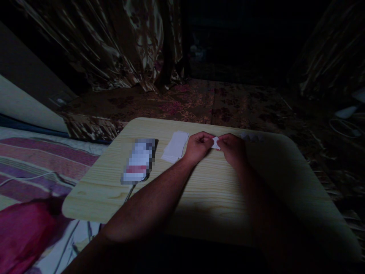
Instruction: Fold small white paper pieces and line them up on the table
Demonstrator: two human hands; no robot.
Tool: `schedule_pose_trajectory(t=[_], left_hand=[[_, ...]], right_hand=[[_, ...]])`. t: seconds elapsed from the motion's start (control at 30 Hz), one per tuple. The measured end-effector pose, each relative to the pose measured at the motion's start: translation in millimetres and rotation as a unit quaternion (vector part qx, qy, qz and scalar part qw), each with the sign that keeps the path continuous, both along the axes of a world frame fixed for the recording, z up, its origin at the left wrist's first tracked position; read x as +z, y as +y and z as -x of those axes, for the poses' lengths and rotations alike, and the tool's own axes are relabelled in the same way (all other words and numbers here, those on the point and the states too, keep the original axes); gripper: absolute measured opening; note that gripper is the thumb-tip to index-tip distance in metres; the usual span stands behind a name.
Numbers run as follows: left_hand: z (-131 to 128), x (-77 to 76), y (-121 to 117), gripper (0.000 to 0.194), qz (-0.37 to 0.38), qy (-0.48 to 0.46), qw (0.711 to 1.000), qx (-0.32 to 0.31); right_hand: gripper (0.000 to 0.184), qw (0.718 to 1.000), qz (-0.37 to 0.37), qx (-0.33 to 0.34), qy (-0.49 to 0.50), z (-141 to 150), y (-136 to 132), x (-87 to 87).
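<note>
A small piece of white paper (216, 143) is pinched between my two hands above the far half of the wooden table. My left hand (199, 144) grips its left side with closed fingers. On its other side, my right hand (232, 146) has its fingers pressed together on the paper. Just left of my left hand lies a stack of white paper strips (176, 145), slightly fanned. Beyond my right hand, several small folded white papers (252, 137) sit in a row, dim in the shadow.
A blurred-out phone (138, 161) with a cable lies on the left of the light wooden table (211, 205). A striped bed cover (42, 160) and a red cloth (23, 232) are at the left. Patterned curtains (137, 38) hang behind.
</note>
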State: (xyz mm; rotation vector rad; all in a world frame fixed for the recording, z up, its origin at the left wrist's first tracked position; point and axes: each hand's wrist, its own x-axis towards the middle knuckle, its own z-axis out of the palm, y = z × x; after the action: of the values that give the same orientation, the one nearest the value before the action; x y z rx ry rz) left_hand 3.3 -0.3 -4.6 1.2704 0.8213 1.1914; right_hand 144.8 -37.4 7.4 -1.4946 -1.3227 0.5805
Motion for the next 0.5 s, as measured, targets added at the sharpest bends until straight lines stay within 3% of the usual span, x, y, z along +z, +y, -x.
schedule_pose_trajectory(t=[0.27,0.5], left_hand=[[0.7,-0.1,1.5,0.010,0.005,-0.027,1.000,-0.008],[1.2,-0.8,4.0,0.008,0.009,-0.058,0.998,-0.022]], right_hand=[[0.016,0.991,-0.011,0.075,0.107,2.0,-0.9,-0.1],[0.015,0.995,-0.015,0.051,0.079,1.2,-3.2,5.1]])
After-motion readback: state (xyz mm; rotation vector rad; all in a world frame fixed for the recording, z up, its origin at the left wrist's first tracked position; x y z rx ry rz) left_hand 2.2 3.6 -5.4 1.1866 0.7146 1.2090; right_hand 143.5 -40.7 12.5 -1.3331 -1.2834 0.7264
